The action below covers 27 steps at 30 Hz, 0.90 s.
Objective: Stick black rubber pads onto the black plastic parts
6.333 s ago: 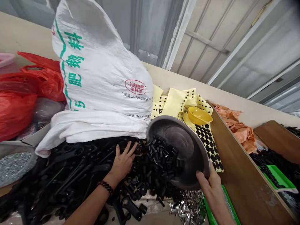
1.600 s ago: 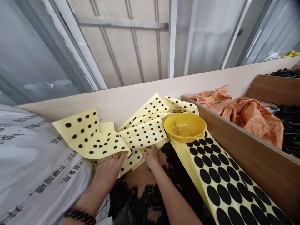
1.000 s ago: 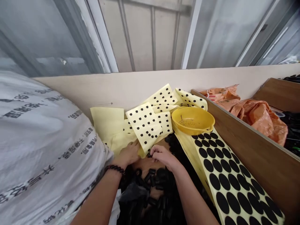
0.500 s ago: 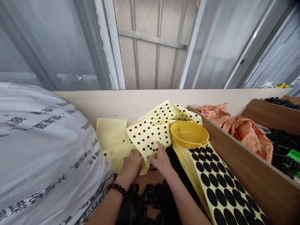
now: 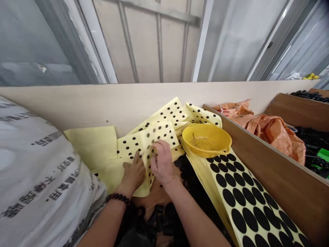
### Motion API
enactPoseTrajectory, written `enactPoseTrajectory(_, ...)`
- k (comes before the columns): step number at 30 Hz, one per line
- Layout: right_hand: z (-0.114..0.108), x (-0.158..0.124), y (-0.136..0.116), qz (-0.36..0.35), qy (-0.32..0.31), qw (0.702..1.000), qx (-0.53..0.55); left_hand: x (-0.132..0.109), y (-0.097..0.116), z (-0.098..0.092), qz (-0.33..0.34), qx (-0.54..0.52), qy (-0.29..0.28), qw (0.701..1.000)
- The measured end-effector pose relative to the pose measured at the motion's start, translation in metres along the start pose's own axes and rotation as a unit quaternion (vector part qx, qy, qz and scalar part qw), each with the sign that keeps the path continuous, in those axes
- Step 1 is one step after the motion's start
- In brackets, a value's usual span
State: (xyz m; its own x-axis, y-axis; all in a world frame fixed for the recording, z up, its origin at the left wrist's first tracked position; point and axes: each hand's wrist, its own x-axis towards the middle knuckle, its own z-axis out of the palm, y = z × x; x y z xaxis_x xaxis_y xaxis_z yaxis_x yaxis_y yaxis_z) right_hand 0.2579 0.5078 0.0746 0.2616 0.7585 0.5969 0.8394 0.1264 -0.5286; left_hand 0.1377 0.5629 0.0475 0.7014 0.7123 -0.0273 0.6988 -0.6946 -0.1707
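Note:
My left hand (image 5: 133, 173) lies with its fingers spread on a pale yellow sheet, pressing it down. A sticker sheet with small black dots (image 5: 164, 131) is bent up between my hands. My right hand (image 5: 162, 162) has its fingers closed at the raised fold of this sheet; the fingertips are slightly blurred. Behind my hands, more dotted sheets (image 5: 168, 112) lean in a loose pile against the low board. Small black cylindrical parts (image 5: 159, 219) lie below my wrists on a brown surface.
A yellow plastic strainer (image 5: 205, 139) rests on sheets with large black circles (image 5: 241, 193). To the left bulges a white printed sack (image 5: 38, 164). A wooden divider (image 5: 257, 161) runs along the right, with orange plastic bags (image 5: 275, 132) beyond it.
My right hand has lifted the dotted sheet's edge and bent it over to the left. My left hand's fingers have spread out. The camera view has tipped down and turned right.

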Motion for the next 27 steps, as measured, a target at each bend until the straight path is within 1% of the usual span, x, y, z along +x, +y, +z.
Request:
enactPoseTrajectory(2,0.009,0.017,0.003,-0.074,-0.052,0.995,-0.036,0.001,-0.004,0.000,-0.004,-0.003,-0.004,1.000)
enactPoseTrajectory(3,0.014,0.027,0.008,-0.095,-0.072,0.991,-0.057,0.002,-0.007,0.000,-0.004,-0.004,-0.005,1.000)
enactPoseTrajectory(6,0.032,0.051,0.029,-0.100,-0.108,0.981,-0.124,0.005,-0.017,0.000,-0.021,-0.008,-0.006,1.000)
enactPoseTrajectory(8,0.040,0.060,0.043,-0.097,-0.128,0.974,-0.162,0.008,-0.022,0.002,-0.043,-0.012,-0.007,0.999)
enactPoseTrajectory(10,0.044,0.059,0.055,-0.099,-0.147,0.966,-0.190,0.012,-0.025,0.005,-0.060,-0.020,-0.013,0.998)
enactPoseTrajectory(13,0.047,0.047,0.068,-0.084,-0.172,0.956,-0.221,0.015,-0.027,0.010,-0.070,-0.034,-0.029,0.997)
enactPoseTrajectory(17,0.052,0.032,0.084,-0.006,-0.213,0.943,-0.254,0.014,-0.029,0.016,-0.075,-0.053,-0.049,0.995)
enactPoseTrajectory(20,0.055,0.032,0.092,0.036,-0.229,0.935,-0.267,0.012,-0.030,0.020,-0.099,-0.064,-0.040,0.992)
enactPoseTrajectory(22,0.055,0.032,0.092,0.037,-0.226,0.936,-0.268,0.012,-0.031,0.020,-0.114,-0.065,-0.022,0.991)
enactPoseTrajectory(24,0.050,0.033,0.086,0.021,-0.213,0.941,-0.263,0.011,-0.032,0.019,-0.120,-0.064,-0.011,0.991)
enactPoseTrajectory(27,0.040,0.038,0.069,-0.039,-0.191,0.951,-0.241,0.012,-0.031,0.018,-0.119,-0.061,-0.014,0.991)
